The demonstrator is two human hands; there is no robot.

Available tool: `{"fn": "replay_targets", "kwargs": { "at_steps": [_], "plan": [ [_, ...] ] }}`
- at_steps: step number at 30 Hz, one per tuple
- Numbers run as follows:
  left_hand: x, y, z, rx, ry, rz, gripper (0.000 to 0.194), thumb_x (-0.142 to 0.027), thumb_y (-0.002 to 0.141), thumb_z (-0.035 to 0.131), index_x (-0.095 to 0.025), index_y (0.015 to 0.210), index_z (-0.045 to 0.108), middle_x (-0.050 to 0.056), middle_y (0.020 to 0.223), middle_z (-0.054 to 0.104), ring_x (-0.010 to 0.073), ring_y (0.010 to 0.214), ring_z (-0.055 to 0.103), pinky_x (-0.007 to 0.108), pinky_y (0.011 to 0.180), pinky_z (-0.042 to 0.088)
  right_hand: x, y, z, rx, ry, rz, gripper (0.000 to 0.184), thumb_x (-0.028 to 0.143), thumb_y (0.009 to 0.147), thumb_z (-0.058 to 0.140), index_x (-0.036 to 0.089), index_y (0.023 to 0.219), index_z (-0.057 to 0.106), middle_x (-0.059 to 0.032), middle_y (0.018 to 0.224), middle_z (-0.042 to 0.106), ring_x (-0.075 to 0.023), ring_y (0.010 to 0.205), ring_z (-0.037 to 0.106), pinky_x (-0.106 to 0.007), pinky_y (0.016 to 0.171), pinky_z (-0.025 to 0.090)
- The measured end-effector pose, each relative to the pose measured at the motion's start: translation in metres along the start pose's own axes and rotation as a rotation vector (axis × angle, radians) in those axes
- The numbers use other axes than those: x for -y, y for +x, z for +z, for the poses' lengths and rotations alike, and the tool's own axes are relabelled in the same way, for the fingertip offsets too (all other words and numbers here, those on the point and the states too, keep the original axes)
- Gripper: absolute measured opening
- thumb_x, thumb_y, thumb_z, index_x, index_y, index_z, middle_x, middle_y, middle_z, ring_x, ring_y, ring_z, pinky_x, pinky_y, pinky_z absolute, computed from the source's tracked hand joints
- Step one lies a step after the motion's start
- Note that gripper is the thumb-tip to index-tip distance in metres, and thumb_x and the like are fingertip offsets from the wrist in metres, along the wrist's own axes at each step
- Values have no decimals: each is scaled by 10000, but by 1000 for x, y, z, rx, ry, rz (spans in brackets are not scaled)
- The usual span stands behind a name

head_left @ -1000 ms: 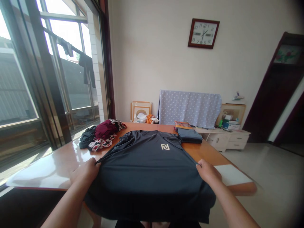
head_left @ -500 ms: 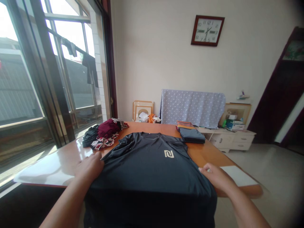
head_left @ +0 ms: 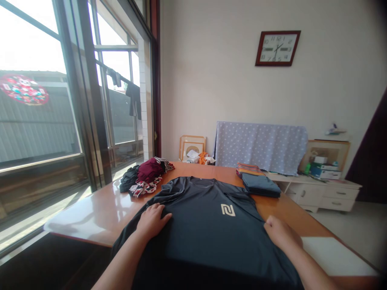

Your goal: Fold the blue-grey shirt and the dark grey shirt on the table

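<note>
A black T-shirt (head_left: 193, 225) with a pale logo on the chest lies spread face up on the wooden table, its collar at the far side and its lower part hanging over the near edge. My left hand (head_left: 152, 220) rests on the left part of the shirt, fingers stretched out and thumb apart. At the shirt's right edge, my right hand (head_left: 282, 233) is closed, with the cloth's edge pinched in its fingers. The fingertips of that hand are mostly hidden.
Crumpled clothes (head_left: 148, 175) lie at the table's far left. Folded dark clothes (head_left: 260, 185) and striped cloth (head_left: 249, 169) are stacked at the far right. A white sheet (head_left: 335, 253) lies near the right edge of the table (head_left: 87, 217). A window (head_left: 39, 133) stands left.
My left hand has let go of the shirt's left edge and moved right onto the cloth. My right hand stays at the right edge. The view has turned left and tilted up slightly.
</note>
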State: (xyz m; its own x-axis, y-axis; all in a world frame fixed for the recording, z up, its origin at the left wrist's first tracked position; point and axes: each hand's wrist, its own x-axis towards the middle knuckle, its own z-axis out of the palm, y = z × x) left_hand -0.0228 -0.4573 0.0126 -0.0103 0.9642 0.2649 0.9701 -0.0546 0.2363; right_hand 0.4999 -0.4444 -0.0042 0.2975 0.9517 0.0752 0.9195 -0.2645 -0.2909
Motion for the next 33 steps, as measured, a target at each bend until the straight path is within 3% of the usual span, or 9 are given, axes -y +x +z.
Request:
{"fn": "replay_targets", "kwargs": {
  "at_steps": [3, 6, 10, 14, 20, 26, 29, 33],
  "plan": [
    [11, 5, -12, 6, -6, -39, 536, -601, 895, 464, -198, 1189, 657, 141, 1243, 640, 322, 1155, 583, 412, 943, 438, -10, 6, 1, -10, 54, -45, 265, 433, 870, 480, 251, 710, 588, -66, 760, 704, -233, 721, 656, -307, 633, 366],
    [6, 15, -21, -51, -39, -48, 420, -519, 925, 446, -204, 1083, 675, 116, 1098, 677, 284, 1034, 624, 360, 849, 455, -3, 12, -2, -65, 128, -92, 333, 520, 889, 450, 259, 762, 615, -68, 771, 705, -233, 718, 651, -303, 635, 367],
    [-15, 30, -15, -40, -159, 88, 350, -440, 944, 434, -223, 1010, 701, 79, 1025, 692, 230, 972, 632, 312, 857, 447, 32, 20, -8, -83, 198, -144, 368, 567, 894, 440, 268, 844, 647, -56, 787, 710, -223, 715, 648, -288, 633, 363],
    [-27, 45, 2, 57, -218, 228, 373, -459, 931, 458, -256, 1117, 710, 73, 1162, 681, 237, 1073, 615, 318, 943, 436, 82, 24, -9, -48, 268, -292, 351, 539, 907, 445, 259, 869, 653, -29, 764, 703, -194, 691, 632, -264, 615, 341],
    [4, 72, 15, 78, -42, 51, 608, -627, 898, 427, -244, 1334, 610, 113, 1416, 558, 333, 1311, 476, 453, 1085, 342, 148, 33, 5, 60, 298, -416, 269, 453, 889, 515, 226, 819, 641, 0, 661, 648, -157, 617, 569, -243, 550, 271],
    [39, 92, 10, 34, 147, -193, 644, -654, 901, 368, -199, 1276, 628, 165, 1309, 611, 384, 1236, 514, 532, 1026, 357, 191, 46, 24, 88, 268, -451, 228, 413, 884, 559, 215, 814, 645, -21, 747, 684, -156, 685, 590, -240, 584, 276],
    [35, 100, 5, -20, 209, -226, 505, -588, 891, 443, -209, 1137, 669, 154, 1247, 629, 376, 1179, 537, 513, 966, 393, 199, 45, 39, 86, 235, -472, 204, 393, 902, 542, 231, 843, 651, -18, 786, 698, -165, 719, 612, -252, 594, 277],
    [13, 119, 5, -87, 182, -123, 360, -472, 927, 438, -233, 1054, 674, 120, 1126, 652, 303, 1076, 584, 417, 891, 432, 197, 39, 59, 17, 190, -506, 162, 342, 918, 515, 255, 918, 652, -17, 879, 709, -185, 815, 645, -267, 617, 283]
  ]
}}
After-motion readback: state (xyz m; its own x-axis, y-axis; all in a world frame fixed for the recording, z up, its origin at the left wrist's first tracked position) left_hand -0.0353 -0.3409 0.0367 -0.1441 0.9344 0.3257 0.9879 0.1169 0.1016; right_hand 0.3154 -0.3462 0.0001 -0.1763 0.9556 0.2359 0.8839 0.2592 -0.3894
